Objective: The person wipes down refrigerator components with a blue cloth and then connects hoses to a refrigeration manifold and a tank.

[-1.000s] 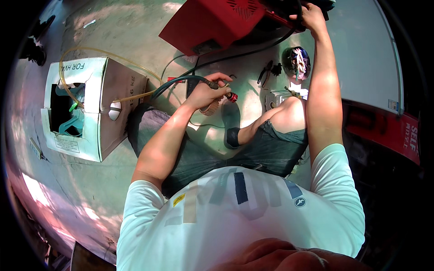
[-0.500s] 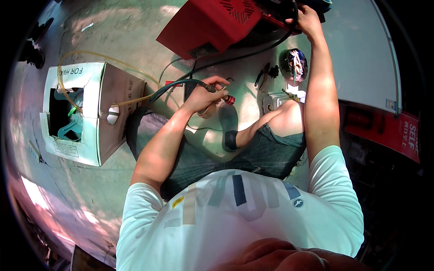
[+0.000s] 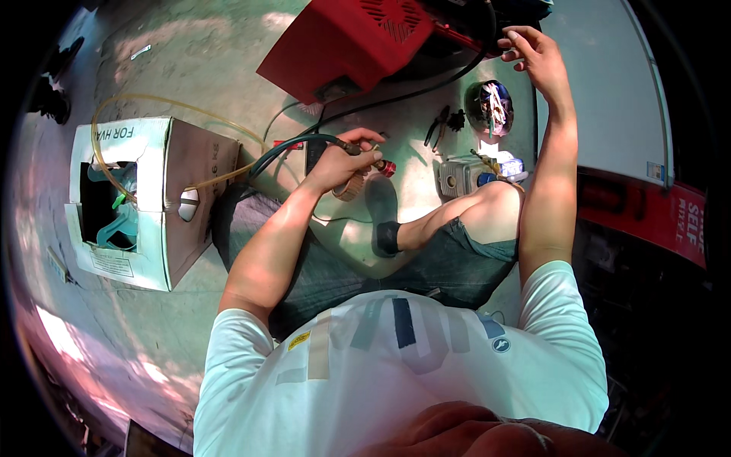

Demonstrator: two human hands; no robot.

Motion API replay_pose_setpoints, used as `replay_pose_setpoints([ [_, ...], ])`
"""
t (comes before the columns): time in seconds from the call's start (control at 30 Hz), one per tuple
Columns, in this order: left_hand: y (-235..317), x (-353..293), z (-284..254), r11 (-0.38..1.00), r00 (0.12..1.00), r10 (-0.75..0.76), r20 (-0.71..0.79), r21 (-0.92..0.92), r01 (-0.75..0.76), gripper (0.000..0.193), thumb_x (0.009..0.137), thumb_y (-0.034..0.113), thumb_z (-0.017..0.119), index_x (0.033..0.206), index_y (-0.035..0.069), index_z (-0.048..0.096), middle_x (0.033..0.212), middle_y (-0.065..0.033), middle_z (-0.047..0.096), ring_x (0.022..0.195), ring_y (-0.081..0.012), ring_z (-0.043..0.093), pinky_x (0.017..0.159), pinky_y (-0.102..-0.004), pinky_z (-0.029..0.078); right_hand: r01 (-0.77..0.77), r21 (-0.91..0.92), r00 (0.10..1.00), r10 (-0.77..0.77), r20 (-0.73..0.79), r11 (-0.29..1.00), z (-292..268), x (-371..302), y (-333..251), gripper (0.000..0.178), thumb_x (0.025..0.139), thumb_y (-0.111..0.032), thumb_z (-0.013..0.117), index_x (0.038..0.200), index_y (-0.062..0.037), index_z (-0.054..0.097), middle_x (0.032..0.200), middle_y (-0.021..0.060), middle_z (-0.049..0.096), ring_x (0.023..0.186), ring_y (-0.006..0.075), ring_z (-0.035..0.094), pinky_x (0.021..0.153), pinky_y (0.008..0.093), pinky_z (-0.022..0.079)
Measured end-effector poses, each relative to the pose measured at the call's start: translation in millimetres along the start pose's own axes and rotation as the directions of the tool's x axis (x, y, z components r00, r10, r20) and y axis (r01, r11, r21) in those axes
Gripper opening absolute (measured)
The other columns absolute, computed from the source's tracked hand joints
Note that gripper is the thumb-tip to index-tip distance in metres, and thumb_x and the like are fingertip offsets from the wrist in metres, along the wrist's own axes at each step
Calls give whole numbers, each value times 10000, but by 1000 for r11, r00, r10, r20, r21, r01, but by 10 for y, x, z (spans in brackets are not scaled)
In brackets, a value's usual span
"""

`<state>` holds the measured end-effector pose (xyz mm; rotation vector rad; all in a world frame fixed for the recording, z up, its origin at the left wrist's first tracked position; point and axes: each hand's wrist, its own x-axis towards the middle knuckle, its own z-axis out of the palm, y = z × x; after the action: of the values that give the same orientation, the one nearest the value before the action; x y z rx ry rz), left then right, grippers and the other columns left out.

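Observation:
My left hand (image 3: 340, 164) is wrapped round the end of a dark hose (image 3: 304, 142). A brass fitting with a red knob (image 3: 387, 168) sticks out past its fingers. Below the palm is a tan ribbed thing (image 3: 352, 186) whose kind I cannot make out. My right hand (image 3: 539, 65) hovers beside a red vented machine (image 3: 343, 46), fingers bent and apart, with nothing visible in them. A black cable (image 3: 457, 78) runs from this machine's side past the hand. The machine's far side is dark and partly cut off.
A white cardboard box (image 3: 169, 251) with cut openings stands at left, a yellow hose (image 3: 209, 114) running through it. Pliers (image 3: 436, 128), a round container (image 3: 489, 108) of small items and a grey metal block (image 3: 457, 178) lie beyond my bent knee. A grey-white panel (image 3: 609, 99) is at right.
My right hand has come away from the red machine's dark side and moved right and nearer, its fingers loosening. My left hand keeps its grip on the hose end.

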<state>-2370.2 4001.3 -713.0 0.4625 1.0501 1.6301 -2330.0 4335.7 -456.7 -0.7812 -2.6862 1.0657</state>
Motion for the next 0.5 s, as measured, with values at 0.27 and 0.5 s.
replay_pose_setpoints([
  [0.27, 120, 7, 177, 973, 998, 10, 57, -231, 3, 251, 953, 43, 677, 1201, 41, 642, 907, 14, 548, 708, -88, 608, 639, -238, 519, -136, -234, 444, 270, 855, 963, 1095, -808, -72, 523, 964, -405, 663, 1289, 1, 611, 1043, 76, 699, 935, 143, 675, 703, 299, 579],
  [0.5, -3, 58, 170, 976, 994, 38, 100, -218, -15, 246, 954, 41, 672, 1198, 30, 639, 926, 4, 553, 732, -85, 616, 644, -241, 529, -643, -63, 50, 124, 991, 763, 1888, -1153, 555, 303, 934, -333, 712, 974, -35, 677, 794, 1, 649, 677, 84, 605, 608, 253, 507],
])
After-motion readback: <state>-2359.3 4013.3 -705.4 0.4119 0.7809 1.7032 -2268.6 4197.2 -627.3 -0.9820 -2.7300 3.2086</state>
